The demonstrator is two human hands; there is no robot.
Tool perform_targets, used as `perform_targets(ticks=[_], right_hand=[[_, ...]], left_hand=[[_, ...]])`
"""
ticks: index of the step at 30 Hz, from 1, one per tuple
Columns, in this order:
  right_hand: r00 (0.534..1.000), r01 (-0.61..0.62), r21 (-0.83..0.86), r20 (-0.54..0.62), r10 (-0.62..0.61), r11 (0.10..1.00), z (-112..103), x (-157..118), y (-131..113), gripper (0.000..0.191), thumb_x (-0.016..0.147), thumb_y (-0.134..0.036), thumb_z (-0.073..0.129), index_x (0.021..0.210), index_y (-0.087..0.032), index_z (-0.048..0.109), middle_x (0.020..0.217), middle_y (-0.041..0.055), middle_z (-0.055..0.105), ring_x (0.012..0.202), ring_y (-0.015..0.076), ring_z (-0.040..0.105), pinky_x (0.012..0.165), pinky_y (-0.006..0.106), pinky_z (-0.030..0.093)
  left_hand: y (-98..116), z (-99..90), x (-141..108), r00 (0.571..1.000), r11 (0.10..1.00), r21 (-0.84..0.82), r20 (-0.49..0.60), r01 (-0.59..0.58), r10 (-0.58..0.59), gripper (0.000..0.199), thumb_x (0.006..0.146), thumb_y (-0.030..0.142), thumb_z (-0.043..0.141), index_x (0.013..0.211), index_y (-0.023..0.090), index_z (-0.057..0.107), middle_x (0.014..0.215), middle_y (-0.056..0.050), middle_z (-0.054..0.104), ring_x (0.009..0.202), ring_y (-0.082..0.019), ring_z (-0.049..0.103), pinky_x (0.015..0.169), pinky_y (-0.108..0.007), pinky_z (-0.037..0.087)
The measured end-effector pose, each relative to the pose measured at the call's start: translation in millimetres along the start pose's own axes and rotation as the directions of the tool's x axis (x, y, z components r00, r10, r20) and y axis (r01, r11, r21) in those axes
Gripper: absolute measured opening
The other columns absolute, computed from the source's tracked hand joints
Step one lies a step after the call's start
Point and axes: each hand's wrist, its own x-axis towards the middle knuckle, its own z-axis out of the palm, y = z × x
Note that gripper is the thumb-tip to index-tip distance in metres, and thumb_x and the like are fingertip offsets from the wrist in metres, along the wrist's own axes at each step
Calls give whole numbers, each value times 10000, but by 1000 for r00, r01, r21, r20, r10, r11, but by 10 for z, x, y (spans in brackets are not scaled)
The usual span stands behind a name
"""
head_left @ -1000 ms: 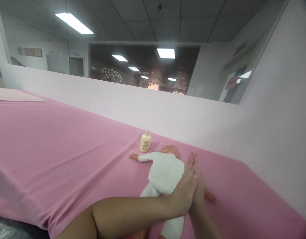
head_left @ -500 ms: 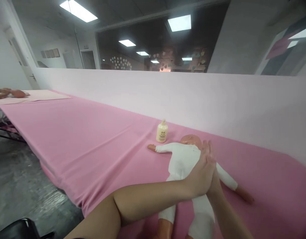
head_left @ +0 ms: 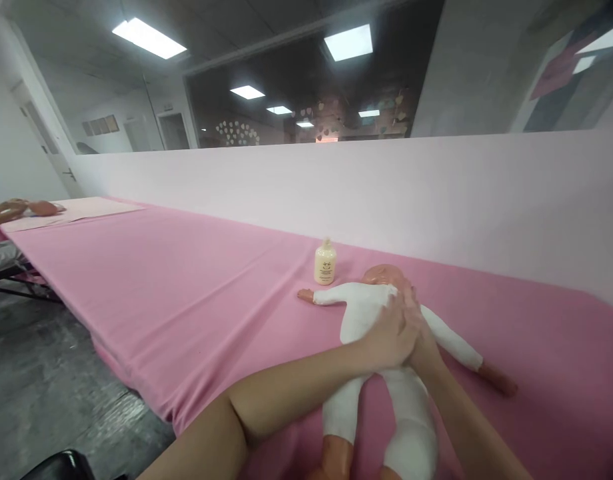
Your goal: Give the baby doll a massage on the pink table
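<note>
A baby doll [head_left: 366, 313] in a white one-piece lies on its front on a long pink-covered table [head_left: 186, 287], arms spread. My left hand [head_left: 389, 333] and my right hand [head_left: 419, 333] are pressed palm to palm just above the doll's back, fingers close together. Nothing shows between the palms. A small cream bottle [head_left: 325, 263] stands upright beyond the doll's left arm, near its head.
A pale pink partition wall [head_left: 386, 193] runs along the table's far edge. Far left, a light pink cloth [head_left: 71, 210] lies on the table with another doll [head_left: 16, 210] at its edge. Grey floor [head_left: 46, 380] lies to the left of the table.
My joined hands have dropped lower and closer to the doll's back. The view swung left and down, bringing the floor and the far doll into sight.
</note>
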Motion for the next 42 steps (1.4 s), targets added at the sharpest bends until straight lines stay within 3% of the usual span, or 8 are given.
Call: perform_targets(ticks=[5,11,18,24,27,31,39,42], right_hand=[[985,97,-263,165,-55,960,131,-47,222,578,1000,-297,125,1554,-160,218,1623,102,201,1514,253,95,1191,536,164],[942,52,-382,324,81,923,0,-223,-7,639,946,-225,278,1565,-148,138,1638,96,83,1510,303,104,1167,541,226],[880,-34,-315,441,178,948,-218,-275,-310,666,927,-254,341,1540,-39,195,1613,203,128,1503,328,125,1173,588,119],[921,2,-220,380,84,976,-432,-145,-233,370,885,-166,346,1059,-74,660,1136,194,681,1090,282,608,1113,547,212],[987,-22,-279,147,65,960,-335,-98,-123,368,937,-196,310,952,-95,664,966,144,690,973,247,613,1082,464,275],[999,-38,-316,11,44,948,-110,-51,139,456,955,-295,387,1359,-112,493,1420,178,479,1323,299,403,1110,423,268],[945,-69,-351,277,174,934,-150,-139,44,613,995,-336,280,1555,-108,186,1617,175,174,1465,357,218,1133,488,251],[935,1,-367,329,129,930,-151,-269,-161,559,935,-255,405,1468,-89,400,1482,223,428,1367,376,380,1066,480,341]], left_hand=[[-516,-58,170,991,829,550,17,101,-133,794,963,571,146,1561,50,115,1637,-118,31,1518,-258,-44,1229,-494,-42],[-242,-52,-17,896,725,653,160,219,-415,721,967,432,106,1552,12,97,1620,-181,19,1512,-313,10,1202,-576,58],[-606,-370,253,983,741,666,179,-87,-45,638,977,416,190,1569,186,131,1646,-68,43,1520,-260,31,1210,-525,67],[-1065,-406,373,971,709,678,-31,194,-237,690,974,428,143,1547,46,108,1623,-178,121,1507,-302,120,1195,-517,128],[-1014,-344,338,964,704,687,18,181,-265,708,933,335,218,1544,18,53,1628,-194,60,1513,-311,45,1194,-548,87],[-867,-303,305,963,740,671,170,43,-210,755,886,288,284,1566,103,13,1640,-108,-67,1512,-293,-74,1183,-604,14],[-439,-397,196,852,761,647,422,-43,-311,795,874,310,331,1569,104,4,1629,-99,-72,1507,-310,-54,1189,-593,87],[-277,-466,84,781,771,637,493,-24,-383,894,807,354,480,1571,114,81,1599,-177,210,1406,-369,369,1098,-537,360]])
